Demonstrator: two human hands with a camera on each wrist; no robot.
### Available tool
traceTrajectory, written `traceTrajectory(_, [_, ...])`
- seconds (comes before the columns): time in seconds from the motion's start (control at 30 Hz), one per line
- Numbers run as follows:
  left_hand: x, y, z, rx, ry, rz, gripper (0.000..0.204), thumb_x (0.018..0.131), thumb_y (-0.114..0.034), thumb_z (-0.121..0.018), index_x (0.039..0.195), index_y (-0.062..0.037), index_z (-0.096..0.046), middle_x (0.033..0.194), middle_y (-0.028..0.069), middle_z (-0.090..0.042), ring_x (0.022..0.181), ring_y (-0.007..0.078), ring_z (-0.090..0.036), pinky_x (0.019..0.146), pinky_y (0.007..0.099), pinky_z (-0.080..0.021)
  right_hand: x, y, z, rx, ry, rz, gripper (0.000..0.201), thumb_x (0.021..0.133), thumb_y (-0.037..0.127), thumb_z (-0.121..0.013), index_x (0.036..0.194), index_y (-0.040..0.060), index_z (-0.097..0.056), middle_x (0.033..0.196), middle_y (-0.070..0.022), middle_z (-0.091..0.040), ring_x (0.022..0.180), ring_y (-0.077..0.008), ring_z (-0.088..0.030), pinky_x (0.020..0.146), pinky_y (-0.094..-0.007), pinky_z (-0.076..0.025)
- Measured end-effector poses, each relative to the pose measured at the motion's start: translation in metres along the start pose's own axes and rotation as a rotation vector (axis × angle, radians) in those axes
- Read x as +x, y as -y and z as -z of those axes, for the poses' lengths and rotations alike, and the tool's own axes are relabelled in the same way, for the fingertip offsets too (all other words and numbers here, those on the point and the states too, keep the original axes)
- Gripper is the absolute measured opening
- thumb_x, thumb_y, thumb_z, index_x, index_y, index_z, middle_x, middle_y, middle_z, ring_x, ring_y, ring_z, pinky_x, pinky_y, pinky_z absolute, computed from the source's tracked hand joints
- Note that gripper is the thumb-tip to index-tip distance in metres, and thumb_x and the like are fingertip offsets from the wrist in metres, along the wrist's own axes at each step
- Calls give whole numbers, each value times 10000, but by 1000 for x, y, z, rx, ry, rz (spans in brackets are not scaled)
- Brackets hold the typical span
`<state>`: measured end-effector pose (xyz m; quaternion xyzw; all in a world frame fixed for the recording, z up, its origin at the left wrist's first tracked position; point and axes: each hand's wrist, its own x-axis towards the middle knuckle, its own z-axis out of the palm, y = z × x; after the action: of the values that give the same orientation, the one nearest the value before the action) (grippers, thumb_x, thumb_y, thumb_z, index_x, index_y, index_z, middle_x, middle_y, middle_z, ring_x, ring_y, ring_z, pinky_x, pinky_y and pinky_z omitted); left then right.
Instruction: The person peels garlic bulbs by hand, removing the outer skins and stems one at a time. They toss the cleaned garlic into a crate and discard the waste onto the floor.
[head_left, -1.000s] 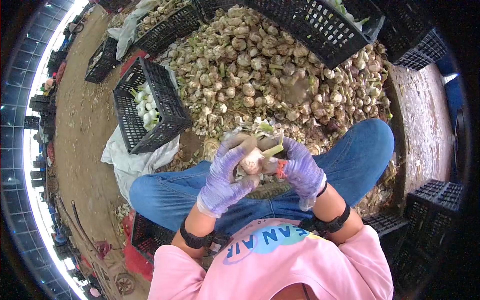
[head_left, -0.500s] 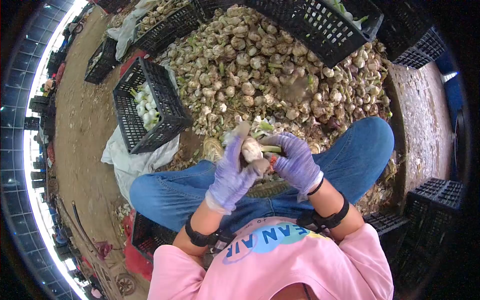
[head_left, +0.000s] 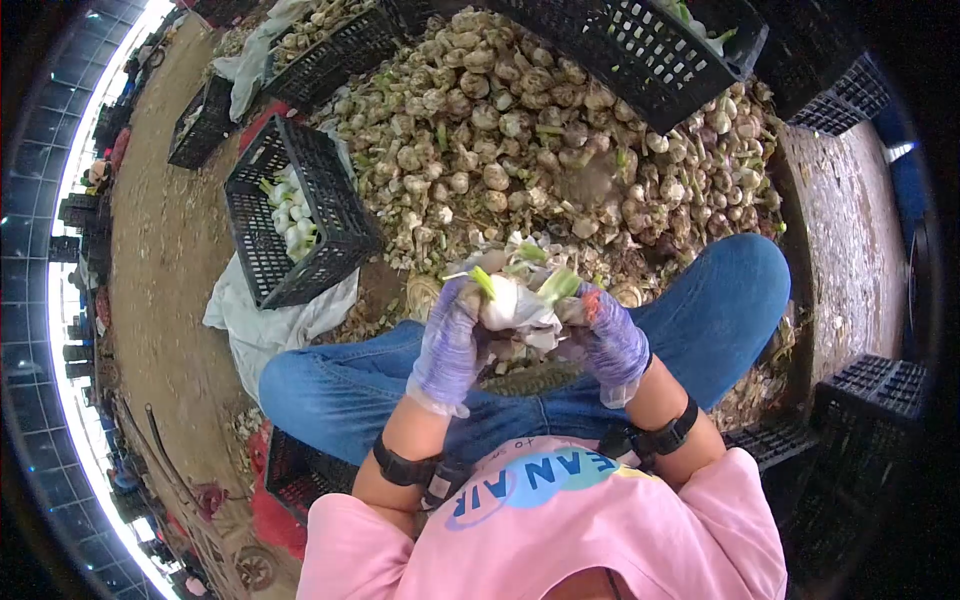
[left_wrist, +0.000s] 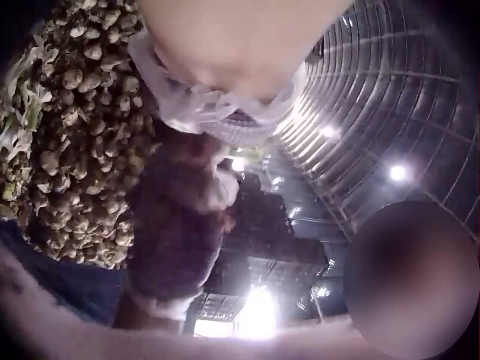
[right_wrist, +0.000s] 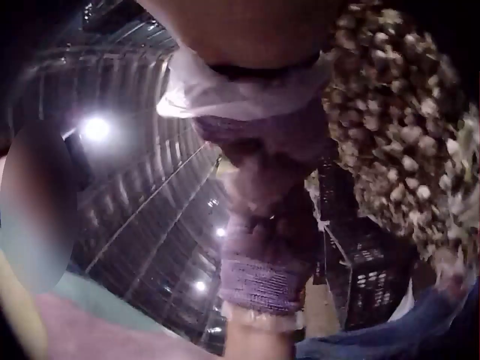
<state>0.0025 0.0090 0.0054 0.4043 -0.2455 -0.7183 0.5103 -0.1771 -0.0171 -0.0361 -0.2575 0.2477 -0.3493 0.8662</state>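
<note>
Between the two gloved hands in the head view is a garlic bulb, its white inner layers showing and loose papery skin hanging below it. My left hand, in a purple knitted glove under a thin clear one, grips the bulb from the left side. A green stalk piece sticks up at the right. There my right hand, gloved alike with an orange-red band on a digit, pinches the skin by the stalk. Both wrist views are dark, and the fingertips are mostly hidden there.
A large heap of unpeeled garlic lies ahead. At left, a black crate holds white peeled bulbs. Another black crate stands at the far right of the heap. Jeans-clad legs frame the hands.
The bulb has gone from brownish outer skin to white layers, with skin now peeled down. Both hands have turned, and the right hand has shifted from beneath the stalk to the bulb's right side.
</note>
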Motion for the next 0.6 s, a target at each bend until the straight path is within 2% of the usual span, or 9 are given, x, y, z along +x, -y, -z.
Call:
traceTrajectory(0.07, [5, 4, 1, 46, 56, -99, 617, 792, -409, -645, 1270, -80, -437, 1079, 49, -556, 933, 149, -569, 715, 253, -506, 2, 4, -2, 134, 68, 48, 317, 838, 270, -594, 1043, 31, -557, 928, -5, -579, 817, -108, -537, 720, -249, -453])
traceTrajectory(0.13, [7, 10, 4, 212, -13, -161, 654, 751, -381, -690, 1262, -60, -438, 1040, 56, -565, 853, 146, -580, 641, 236, -503, 3, 7, 1, -353, 46, 196, 405, 826, 338, -609, 1075, 29, -532, 912, -15, -578, 801, -94, -532, 706, -238, -452])
traceTrajectory(0.2, [5, 6, 6, 377, -83, -227, 695, 710, -353, -736, 1255, -41, -439, 1002, 63, -574, 774, 144, -592, 566, 220, -500, -2, 19, 1, -284, 168, 51, 573, 782, 477, -621, 1111, 24, -501, 989, -54, -569, 857, -134, -547, 751, -268, -462])
traceTrajectory(0.27, [-2, -13, 5, 64, 67, -16, 731, 665, -285, -779, 1260, -38, -434, 1074, 81, -555, 850, 157, -578, 621, 232, -503, 0, 20, -3, 505, -62, 148, 580, 791, 474, -607, 1121, 13, -486, 996, -83, -567, 896, -182, -560, 769, -299, -476])
traceTrajectory(0.3, [-5, -18, -3, 84, 21, -82, 727, 645, -278, -793, 1241, -41, -452, 1101, 97, -545, 868, 169, -584, 625, 233, -503, 7, 21, 5, 606, -89, 254, 527, 820, 430, -577, 1111, 2, -483, 999, -112, -580, 954, -239, -568, 786, -340, -488])
traceTrajectory(0.4, [-8, -21, -3, 211, -34, -209, 702, 621, -280, -809, 1202, -52, -486, 1108, 99, -543, 901, 176, -576, 670, 245, -504, 1, 30, 18, -246, -232, 230, 484, 819, 345, -596, 1137, -9, -502, 1074, -176, -574, 1045, -296, -539, 890, -379, -441])
traceTrajectory(0.43, [-8, -19, -7, 287, -54, -270, 684, 608, -316, -817, 1166, -63, -512, 1096, 90, -536, 941, 186, -556, 743, 279, -496, -1, 28, 14, -247, -236, 234, 484, 819, 345, -596, 1137, -9, -502, 1074, -176, -574, 1045, -296, -539, 890, -379, -441])
traceTrajectory(0.5, [-4, -12, 0, 551, -59, -401, 682, 608, -340, -813, 1157, -65, -517, 1104, 91, -527, 959, 192, -545, 771, 297, -487, 0, 20, -2, -979, -235, 464, 452, 806, 284, -615, 1147, 4, -521, 1073, -181, -576, 1029, -313, -546, 894, -359, -429])
traceTrajectory(0.6, [-5, -20, -5, 1070, -48, -644, 698, 599, -396, -805, 1138, -54, -524, 1090, 103, -506, 975, 216, -535, 794, 331, -476, -4, 29, -26, -1087, -165, 596, 342, 766, 180, -642, 1062, 16, -589, 1056, -184, -578, 975, -330, -564, 832, -356, -451])
